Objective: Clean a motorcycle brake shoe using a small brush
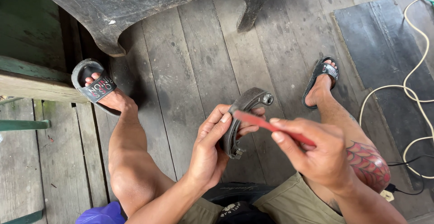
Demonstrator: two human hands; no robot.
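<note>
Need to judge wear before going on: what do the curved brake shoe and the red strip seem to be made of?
Brake shoe: looks like cast metal, dull grey, with a ribbed web and a round eye at one end; its outer band is darker, possibly friction lining. The left hand grips it. Red strip: thin, flat and matte, perhaps abrasive paper or a plastic blade; unclear. The right hand pinches it.

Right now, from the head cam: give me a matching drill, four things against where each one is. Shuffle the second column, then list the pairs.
Things:
1. brake shoe
2. red strip
3. white cable
4. black mat

Places:
A. flat on the floorboards, upper right
B. pinched in the right hand
C. looped along the right edge
D. held in the left hand

Pairs: 1-D, 2-B, 3-C, 4-A
</note>
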